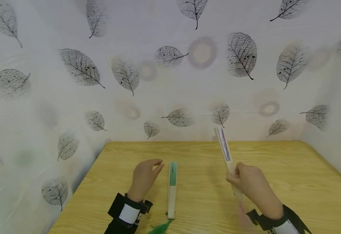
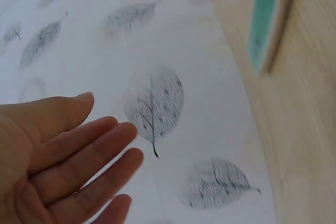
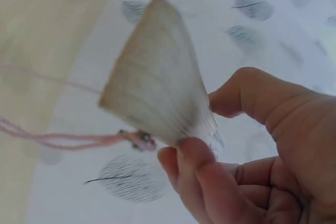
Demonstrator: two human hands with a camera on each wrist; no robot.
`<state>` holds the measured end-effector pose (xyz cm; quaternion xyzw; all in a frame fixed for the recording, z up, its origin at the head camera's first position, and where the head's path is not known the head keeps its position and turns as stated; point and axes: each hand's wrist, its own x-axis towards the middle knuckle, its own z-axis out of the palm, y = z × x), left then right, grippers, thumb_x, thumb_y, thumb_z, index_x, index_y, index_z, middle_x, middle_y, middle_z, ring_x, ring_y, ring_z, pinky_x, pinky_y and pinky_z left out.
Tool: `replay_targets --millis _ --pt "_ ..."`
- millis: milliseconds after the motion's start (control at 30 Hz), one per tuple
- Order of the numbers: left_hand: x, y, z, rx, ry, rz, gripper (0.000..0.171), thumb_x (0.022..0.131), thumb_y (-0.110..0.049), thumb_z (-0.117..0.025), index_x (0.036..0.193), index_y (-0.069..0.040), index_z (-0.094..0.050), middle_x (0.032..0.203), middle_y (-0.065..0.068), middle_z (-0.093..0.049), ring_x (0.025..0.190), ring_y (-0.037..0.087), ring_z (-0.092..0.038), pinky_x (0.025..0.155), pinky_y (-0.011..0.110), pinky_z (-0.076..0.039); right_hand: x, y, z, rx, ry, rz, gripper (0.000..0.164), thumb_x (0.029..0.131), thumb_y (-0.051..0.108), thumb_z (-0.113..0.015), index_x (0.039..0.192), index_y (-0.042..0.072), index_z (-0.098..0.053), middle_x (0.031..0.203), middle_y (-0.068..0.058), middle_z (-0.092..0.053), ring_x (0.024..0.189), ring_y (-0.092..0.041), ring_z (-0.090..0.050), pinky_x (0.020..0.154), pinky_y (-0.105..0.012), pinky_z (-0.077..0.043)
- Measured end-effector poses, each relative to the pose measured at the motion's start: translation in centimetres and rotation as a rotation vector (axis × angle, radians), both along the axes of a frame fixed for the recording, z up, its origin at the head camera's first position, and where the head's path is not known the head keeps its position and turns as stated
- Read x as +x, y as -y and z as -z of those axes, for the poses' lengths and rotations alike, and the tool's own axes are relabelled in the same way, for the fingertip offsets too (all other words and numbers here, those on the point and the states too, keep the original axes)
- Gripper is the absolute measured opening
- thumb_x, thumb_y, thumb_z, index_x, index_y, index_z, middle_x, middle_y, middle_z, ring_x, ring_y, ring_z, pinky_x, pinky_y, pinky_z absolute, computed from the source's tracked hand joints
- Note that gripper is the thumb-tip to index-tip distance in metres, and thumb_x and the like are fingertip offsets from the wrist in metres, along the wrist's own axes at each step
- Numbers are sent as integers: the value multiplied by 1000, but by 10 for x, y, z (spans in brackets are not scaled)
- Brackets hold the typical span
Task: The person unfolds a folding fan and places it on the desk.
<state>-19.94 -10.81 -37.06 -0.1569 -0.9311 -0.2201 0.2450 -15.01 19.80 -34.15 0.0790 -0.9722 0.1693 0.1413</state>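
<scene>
Pink-tasselled fan: folded, this fan [image 1: 226, 152] is held up off the bench [image 1: 199, 201], a little right of the bench's middle, its upper end tilted toward the far left corner.
Right hand: thumb and fingers pinch the lower part of that fan; the right hand [image 1: 250, 182] is on the bench's right half in the head view.
Fan's printed side: only the head view shows the purple strip.
Fan's lower end: the right wrist view alone shows the pale, wedge-shaped end with fine rib lines, and dark beads [image 3: 140, 139] on the pink cord [image 3: 79, 142].
Green fan: folded, the green fan [image 1: 172, 191] lies left of the bench's middle, pointing to the far edge; its green tassel [image 1: 160, 229] spreads toward the near edge.
Left hand: just left of the green fan and apart from it, the left hand [image 1: 144, 178] looks narrow at the fingertips from the head; the left wrist view shows a gap between thumb and relaxed fingers, palm bare.
Wrists: dark bands [image 1: 126, 211] with pale patches.
Backdrop: leaf-printed sheeting [image 1: 164, 97] rises behind the bench's far edge.
</scene>
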Motion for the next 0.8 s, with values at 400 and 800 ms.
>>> replay_targets --millis 400,800 --pt "8 -83 -38 591 241 297 26 86 -31 -64 97 -10 -73 89 5 -73 73 11 -67 61 18 -51 15 56 -4 111 -371 -59 31 72 17 -68 58 8 -42 44 6 -32 35 -1 -24 31 -13 -19" --pt "-7 -95 -24 809 473 306 22 83 -21 -68 93 -1 -72 81 14 -71 70 17 -68 63 22 -56 13 69 11 188 -387 -67 34 67 17 -72 56 8 -42 45 7 -29 38 0 -21 32 -13 -16"
